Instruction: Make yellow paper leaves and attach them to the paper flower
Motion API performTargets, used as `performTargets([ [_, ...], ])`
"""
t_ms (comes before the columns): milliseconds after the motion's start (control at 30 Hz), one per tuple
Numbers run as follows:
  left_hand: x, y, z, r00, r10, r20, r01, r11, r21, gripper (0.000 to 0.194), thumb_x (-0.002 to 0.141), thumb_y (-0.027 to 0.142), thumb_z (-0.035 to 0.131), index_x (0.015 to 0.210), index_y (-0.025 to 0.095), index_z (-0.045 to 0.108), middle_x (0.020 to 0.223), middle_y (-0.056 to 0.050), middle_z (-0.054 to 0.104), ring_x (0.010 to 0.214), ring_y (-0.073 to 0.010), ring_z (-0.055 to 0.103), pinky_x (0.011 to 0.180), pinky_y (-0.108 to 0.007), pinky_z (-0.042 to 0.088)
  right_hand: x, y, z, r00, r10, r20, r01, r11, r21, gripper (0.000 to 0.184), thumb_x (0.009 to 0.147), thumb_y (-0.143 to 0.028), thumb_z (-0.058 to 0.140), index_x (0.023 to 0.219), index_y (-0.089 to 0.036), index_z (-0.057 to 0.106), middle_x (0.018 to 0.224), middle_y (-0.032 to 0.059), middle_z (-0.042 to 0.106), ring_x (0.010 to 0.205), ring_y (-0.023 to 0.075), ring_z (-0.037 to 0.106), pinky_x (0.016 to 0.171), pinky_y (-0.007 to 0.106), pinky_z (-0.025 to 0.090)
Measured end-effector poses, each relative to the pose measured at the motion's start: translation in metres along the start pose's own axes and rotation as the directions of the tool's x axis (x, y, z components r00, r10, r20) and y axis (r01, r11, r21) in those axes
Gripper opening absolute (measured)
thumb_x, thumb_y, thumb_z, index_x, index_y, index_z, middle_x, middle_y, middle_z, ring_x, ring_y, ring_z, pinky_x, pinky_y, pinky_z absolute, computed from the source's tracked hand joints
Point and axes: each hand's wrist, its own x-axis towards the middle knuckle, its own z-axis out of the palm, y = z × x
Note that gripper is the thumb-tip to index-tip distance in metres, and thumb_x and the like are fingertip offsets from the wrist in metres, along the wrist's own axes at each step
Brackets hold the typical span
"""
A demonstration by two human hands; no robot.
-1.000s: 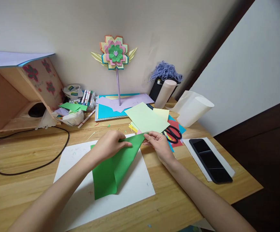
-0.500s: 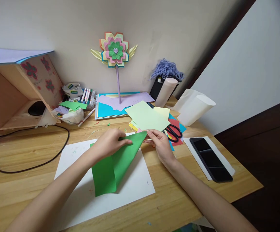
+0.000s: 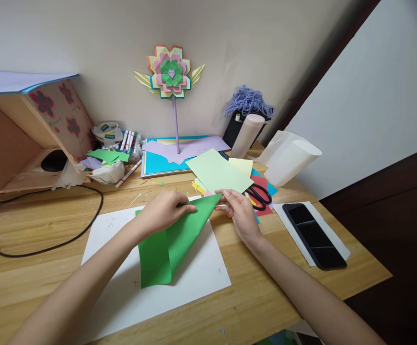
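A sheet of green paper (image 3: 154,261), partly folded over along a slanting edge, is held above a white sheet (image 3: 117,306) on the wooden table. My left hand (image 3: 167,208) grips its upper edge, thumb on the near face and fingers mostly hidden behind the paper. At the pointed upper right corner, my right hand (image 3: 240,213) pinches the tip between thumb and forefinger. The lower left part of the green paper hangs down toward the white sheet; whether it touches cannot be made out.
Behind my hands lie a pale green sheet (image 3: 219,172), coloured papers and black-handled scissors (image 3: 260,196). A paper flower (image 3: 171,74) stands at the back. To the right are a phone (image 3: 314,237) and a paper roll (image 3: 293,163); a decorated box (image 3: 59,120) and black cable (image 3: 98,215) sit left.
The pinched corner of the green paper has shifted slightly to the right and up with my right hand. The paper's lower edge has risen a little. My left hand keeps its grip.
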Motion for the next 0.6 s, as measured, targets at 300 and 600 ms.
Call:
performTargets([
  [300, 0.001, 0.000, 0.008, 0.997, 0.063, -0.044, -0.062, 0.998, 0.013, 0.039, 0.086, 0.046, 0.041, 0.061, 0.017, 0.047, 0.059, 0.000, 0.052, 0.054, -0.0118, 0.041, 0.052, -0.025, 0.021, -0.004, 0.005, 0.008, 0.961, 0.165, 0.223, -0.145, 0.984, -0.100, 0.032, 0.067, -0.041, 0.071, 0.084, -0.016, 0.063, 0.072, 0.0027, 0.069, 0.066, 0.0175, 0.065, 0.063, 0.030, 0.054],
  [600, 0.008, -0.009, 0.010, 0.991, 0.131, -0.024, -0.133, 0.988, -0.083, 0.040, 0.086, 0.046, 0.043, 0.060, 0.016, 0.048, 0.055, 0.003, 0.047, 0.053, -0.0105, 0.040, 0.052, -0.024, 0.022, 0.000, 0.001, 0.003, 0.987, 0.084, 0.137, -0.065, 0.988, -0.137, 0.029, 0.071, -0.044, 0.067, 0.076, -0.016, 0.061, 0.065, 0.0007, 0.066, 0.055, 0.0130, 0.061, 0.055, 0.025, 0.052],
])
